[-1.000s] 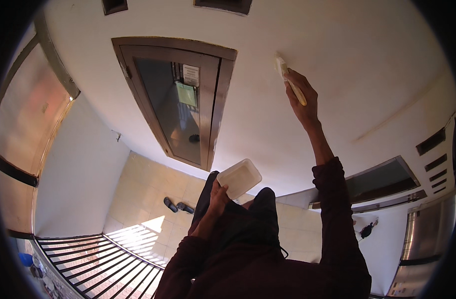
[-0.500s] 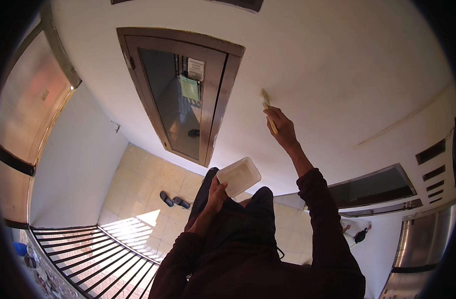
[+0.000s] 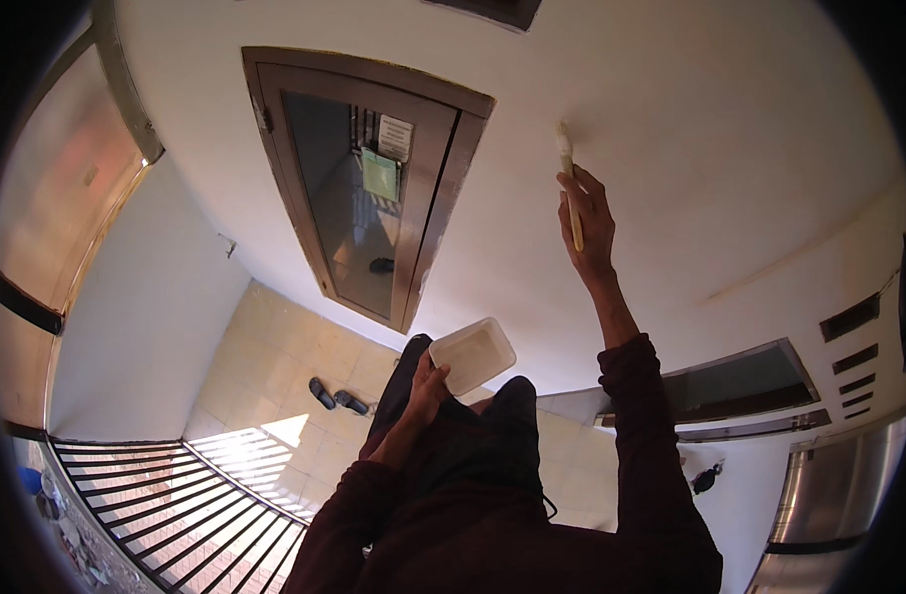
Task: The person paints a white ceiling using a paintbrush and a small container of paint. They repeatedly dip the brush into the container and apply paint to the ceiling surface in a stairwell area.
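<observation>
My right hand is closed round the pale handle of a paintbrush, arm stretched forward. The whitish bristles point up and away at the white wall; they look to be at its surface, though contact is hard to make out. Low above my lap, my left hand grips the near left rim of a white rectangular plastic tub. The tub is tilted a little, its inside facing up. Whatever coats its bottom looks pale and cannot be told clearly.
A brown-framed glass door or window is set in the wall left of the brush. Black sandals lie on the tiled floor. Black metal railings run along the lower left. A dark glass pane sits at right.
My right hand has carried the brush up and to the right along the wall, and the brush now stands more upright. The left hand and tub have barely moved.
</observation>
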`<action>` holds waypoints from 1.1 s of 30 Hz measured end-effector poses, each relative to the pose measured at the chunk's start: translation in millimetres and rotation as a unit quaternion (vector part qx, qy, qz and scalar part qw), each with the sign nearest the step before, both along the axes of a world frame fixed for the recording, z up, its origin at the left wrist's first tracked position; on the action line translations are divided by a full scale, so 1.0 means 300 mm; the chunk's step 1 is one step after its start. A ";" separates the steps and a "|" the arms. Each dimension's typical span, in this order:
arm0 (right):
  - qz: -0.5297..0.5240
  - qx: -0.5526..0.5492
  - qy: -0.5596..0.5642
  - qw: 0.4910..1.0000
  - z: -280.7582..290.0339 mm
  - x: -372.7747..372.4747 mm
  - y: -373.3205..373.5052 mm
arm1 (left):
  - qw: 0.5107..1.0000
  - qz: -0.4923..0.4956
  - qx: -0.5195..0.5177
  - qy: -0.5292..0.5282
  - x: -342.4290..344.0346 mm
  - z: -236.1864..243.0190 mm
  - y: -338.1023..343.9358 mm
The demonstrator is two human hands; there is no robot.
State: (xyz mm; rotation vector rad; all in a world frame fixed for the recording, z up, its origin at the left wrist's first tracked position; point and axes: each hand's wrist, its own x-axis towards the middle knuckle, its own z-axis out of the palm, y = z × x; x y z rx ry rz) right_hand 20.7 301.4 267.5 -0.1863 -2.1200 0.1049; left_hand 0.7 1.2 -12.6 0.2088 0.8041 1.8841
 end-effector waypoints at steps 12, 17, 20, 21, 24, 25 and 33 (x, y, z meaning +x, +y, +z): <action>-0.009 -0.039 -0.207 0.977 -0.345 -0.065 0.020 | 1.000 0.013 -0.013 -0.014 -0.011 -0.001 -0.011; -0.025 -0.002 -0.114 0.993 -0.130 -0.066 0.022 | 1.000 0.011 0.005 -0.020 -0.007 -0.023 -0.002; -0.039 0.011 -0.079 0.996 -0.059 -0.078 -0.005 | 1.000 0.012 0.001 -0.006 -0.003 -0.035 0.000; -0.045 0.015 -0.072 0.996 -0.057 -0.081 -0.012 | 1.000 0.013 -0.003 0.002 -0.001 -0.039 0.001; -0.058 0.074 -0.086 0.992 -0.083 -0.086 -0.045 | 1.000 0.002 -0.014 -0.004 -0.009 -0.019 -0.003; -0.062 0.094 -0.101 0.989 -0.112 -0.097 -0.041 | 1.000 0.003 -0.007 -0.011 -0.011 -0.018 -0.006; -0.077 0.056 -0.243 0.965 -0.369 -0.192 -0.047 | 1.000 0.013 -0.006 -0.022 -0.014 -0.009 -0.013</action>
